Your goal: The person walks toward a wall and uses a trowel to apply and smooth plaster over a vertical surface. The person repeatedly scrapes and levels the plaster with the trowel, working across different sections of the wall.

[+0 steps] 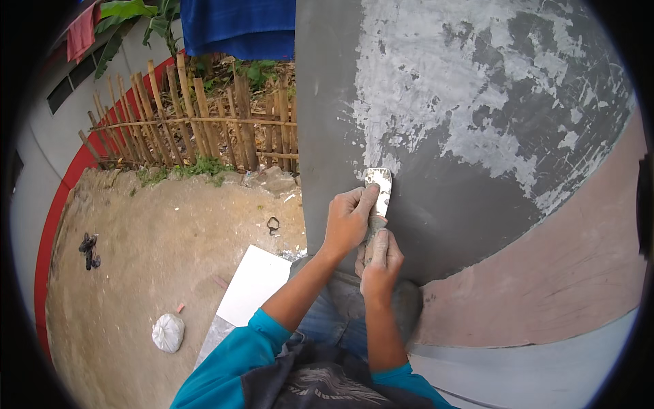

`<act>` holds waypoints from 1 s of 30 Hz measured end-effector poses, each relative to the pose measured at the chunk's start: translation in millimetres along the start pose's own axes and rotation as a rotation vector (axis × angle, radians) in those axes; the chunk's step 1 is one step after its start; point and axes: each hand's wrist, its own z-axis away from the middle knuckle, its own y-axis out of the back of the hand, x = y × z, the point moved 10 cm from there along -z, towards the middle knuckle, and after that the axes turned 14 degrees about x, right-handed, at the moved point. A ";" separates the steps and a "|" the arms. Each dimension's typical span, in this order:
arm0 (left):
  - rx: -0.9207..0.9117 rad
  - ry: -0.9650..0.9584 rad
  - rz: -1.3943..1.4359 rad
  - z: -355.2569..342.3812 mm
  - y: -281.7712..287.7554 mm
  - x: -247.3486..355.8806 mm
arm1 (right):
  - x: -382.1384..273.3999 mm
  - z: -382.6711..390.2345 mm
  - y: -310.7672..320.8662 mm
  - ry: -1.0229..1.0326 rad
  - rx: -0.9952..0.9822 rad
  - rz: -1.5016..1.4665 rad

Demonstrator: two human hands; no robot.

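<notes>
A metal putty knife [379, 183] smeared with white filler is pressed flat against a grey wall [443, 198]. My left hand [347, 221] grips it high up, with the index finger lying along the blade. My right hand [380, 262] holds the handle just below, fingers wrapped round it. Above the blade the wall carries a wide patchy coat of whitish filler [436, 88]. Below the hands the wall turns into a pinkish-brown band [545, 279].
A bamboo fence [184, 123] stands at the far edge of bare dirt ground [150, 245]. A white board [255, 283] lies by my knees, a tied white bag [167, 332] and a dark object [88, 249] lie on the dirt. Blue cloth [238, 27] hangs above.
</notes>
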 end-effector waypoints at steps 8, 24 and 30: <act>0.011 -0.200 0.104 -10.9 -0.7 29.7 | -17.8 -7.9 -5.9 0.045 -0.059 -0.048; 0.031 -0.161 0.024 -9.5 2.8 36.7 | -27.8 -1.2 -14.7 0.033 -0.081 -0.121; 0.007 -0.055 0.037 -8.5 -3.4 29.9 | -26.9 -0.9 -12.7 -0.017 -0.062 -0.009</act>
